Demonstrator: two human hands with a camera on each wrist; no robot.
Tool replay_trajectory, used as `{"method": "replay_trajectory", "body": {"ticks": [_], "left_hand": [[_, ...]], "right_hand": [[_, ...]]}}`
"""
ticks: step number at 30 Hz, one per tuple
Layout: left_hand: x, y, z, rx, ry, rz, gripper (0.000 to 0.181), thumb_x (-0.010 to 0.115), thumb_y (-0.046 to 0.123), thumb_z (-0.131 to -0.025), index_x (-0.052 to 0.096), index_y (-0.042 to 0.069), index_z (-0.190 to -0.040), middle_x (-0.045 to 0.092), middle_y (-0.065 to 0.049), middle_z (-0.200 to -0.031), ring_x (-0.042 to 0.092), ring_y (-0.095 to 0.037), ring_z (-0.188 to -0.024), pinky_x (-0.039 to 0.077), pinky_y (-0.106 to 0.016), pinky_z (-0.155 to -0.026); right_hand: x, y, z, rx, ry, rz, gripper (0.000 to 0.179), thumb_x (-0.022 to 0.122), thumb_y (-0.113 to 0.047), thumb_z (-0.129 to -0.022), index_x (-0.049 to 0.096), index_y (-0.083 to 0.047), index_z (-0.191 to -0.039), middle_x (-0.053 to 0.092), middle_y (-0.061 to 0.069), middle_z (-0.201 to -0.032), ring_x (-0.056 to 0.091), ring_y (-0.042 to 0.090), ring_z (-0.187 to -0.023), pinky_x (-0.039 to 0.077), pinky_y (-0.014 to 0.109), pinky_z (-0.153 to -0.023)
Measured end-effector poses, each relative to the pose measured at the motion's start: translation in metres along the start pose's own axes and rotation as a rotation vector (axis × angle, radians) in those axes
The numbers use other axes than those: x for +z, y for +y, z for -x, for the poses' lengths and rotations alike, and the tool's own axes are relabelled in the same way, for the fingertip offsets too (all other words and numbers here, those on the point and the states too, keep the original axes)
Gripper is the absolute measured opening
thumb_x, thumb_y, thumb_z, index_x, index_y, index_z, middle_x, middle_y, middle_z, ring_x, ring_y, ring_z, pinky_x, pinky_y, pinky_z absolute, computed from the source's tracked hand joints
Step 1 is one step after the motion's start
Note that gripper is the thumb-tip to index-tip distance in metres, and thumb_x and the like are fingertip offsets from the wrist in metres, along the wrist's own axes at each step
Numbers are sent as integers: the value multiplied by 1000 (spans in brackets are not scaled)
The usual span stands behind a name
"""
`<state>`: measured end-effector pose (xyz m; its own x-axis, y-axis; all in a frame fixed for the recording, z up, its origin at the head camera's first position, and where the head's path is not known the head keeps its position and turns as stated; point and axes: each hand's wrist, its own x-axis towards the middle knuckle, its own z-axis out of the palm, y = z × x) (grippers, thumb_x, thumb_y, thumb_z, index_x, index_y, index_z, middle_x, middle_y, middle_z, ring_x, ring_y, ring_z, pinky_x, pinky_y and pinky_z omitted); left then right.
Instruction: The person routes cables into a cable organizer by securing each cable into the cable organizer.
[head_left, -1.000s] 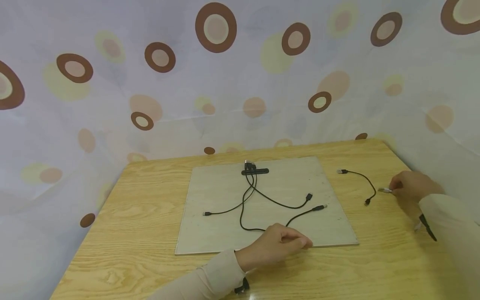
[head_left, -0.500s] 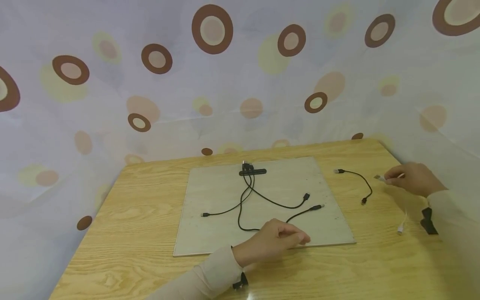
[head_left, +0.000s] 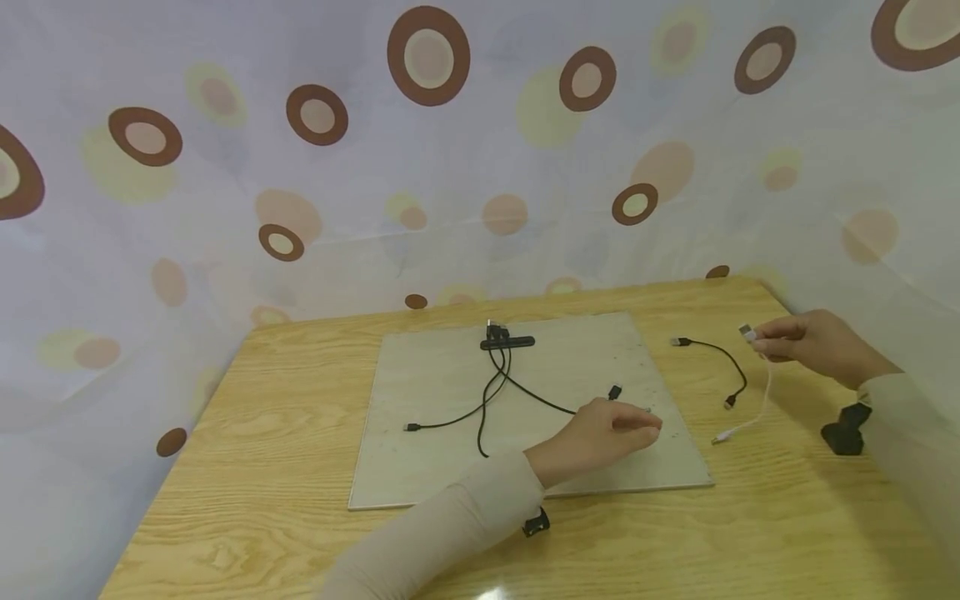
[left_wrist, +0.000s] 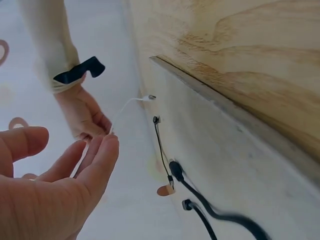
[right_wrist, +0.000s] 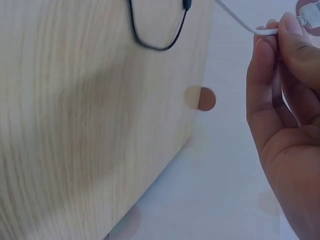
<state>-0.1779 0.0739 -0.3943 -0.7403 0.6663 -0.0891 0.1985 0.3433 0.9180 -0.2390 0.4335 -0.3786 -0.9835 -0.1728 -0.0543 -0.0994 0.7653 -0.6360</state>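
Note:
My right hand (head_left: pixel 825 346) pinches a white USB cable (head_left: pixel 767 392) near its metal USB plug, raised over the table's right side. The cable's other end hangs down toward the tabletop. In the right wrist view, thumb and fingertips of the right hand (right_wrist: pixel 290 110) hold the white cord (right_wrist: pixel 235 15) just behind the plug. My left hand (head_left: pixel 596 437) is over the front right of a pale board (head_left: pixel 420 375), fingers relaxed, holding nothing. It hides part of the black cables (head_left: pixel 450 422) there. A short black USB cable (head_left: pixel 723 350) lies left of the right hand.
Black cables run from a black strip holder (head_left: pixel 507 342) at the board's back edge, their loose ends spread over the board. The wooden table (head_left: pixel 255 433) meets a patterned curtain (head_left: pixel 450 167) at the back and right.
My right hand has lifted the white cable up and slightly left; its free end has swung left over the table. The left hand has moved right and farther back over the board.

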Motion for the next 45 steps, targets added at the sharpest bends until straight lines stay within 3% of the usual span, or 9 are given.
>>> {"method": "replay_trajectory", "body": {"ticks": [4,10,13,18,22,29,34,38,45], "left_hand": [[13,4,-17,-50,-11,-28,34,59,30,-96,63,15,-127,65,10,-118,58,0,-107,48,-19,-83],[30,4,-36,-113,-26,-18,42,60,31,-96,56,14,-134,60,9,-126,56,-3,-111,49,-21,-82],[35,3,-42,-168,-12,-5,44,61,33,-95,56,14,-134,65,6,-116,60,-4,-101,50,-23,-79],[42,1,-47,-228,24,91,29,62,26,-94,68,5,-114,72,0,-83,67,-8,-74,52,-23,-68],[45,-2,-46,-210,62,175,19,61,14,-95,72,-2,-96,72,-5,-75,70,-14,-69,54,-23,-61],[38,-5,-44,-157,70,177,19,60,10,-95,71,-5,-97,72,-6,-74,70,-14,-66,55,-23,-60],[30,-6,-41,-161,60,149,19,62,14,-94,73,-1,-96,72,-2,-72,69,-11,-63,54,-21,-60],[20,-6,-36,-177,54,71,18,63,16,-93,74,2,-95,70,0,-70,66,-7,-59,54,-20,-58],[0,-16,-23,-119,73,-107,19,64,20,-92,77,7,-90,68,0,-64,60,-3,-56,47,-16,-56]], "right_hand": [[3,-7,0,-53,-1,-92,44,56,-20,-98,52,14,-127,69,-7,-104,65,1,-87,49,14,-74],[9,-23,-4,-53,-16,-159,53,55,-28,-99,47,12,-133,64,-5,-111,65,0,-92,51,17,-79],[14,-31,-6,-61,-5,-212,51,57,-26,-98,49,12,-131,65,-12,-105,66,4,-92,52,18,-79],[25,-38,-12,-51,6,-275,47,60,-28,-96,54,10,-124,67,-13,-97,68,7,-89,53,19,-78],[33,-40,-15,-48,5,-319,42,61,-26,-95,56,9,-120,68,-11,-94,67,7,-86,54,21,-77],[43,-43,-20,-100,13,-423,35,60,-13,-95,57,13,-117,69,-10,-93,67,8,-84,55,24,-76],[48,-48,-25,-105,24,-430,35,62,-17,-94,59,9,-118,69,-9,-99,67,9,-88,55,25,-78],[55,-54,-32,-111,10,-441,39,63,-19,-94,59,10,-119,70,-7,-101,67,11,-91,55,30,-82],[77,-72,-52,-79,-13,-483,49,67,-23,-91,55,14,-120,68,-6,-98,68,11,-89,55,31,-83]]}}
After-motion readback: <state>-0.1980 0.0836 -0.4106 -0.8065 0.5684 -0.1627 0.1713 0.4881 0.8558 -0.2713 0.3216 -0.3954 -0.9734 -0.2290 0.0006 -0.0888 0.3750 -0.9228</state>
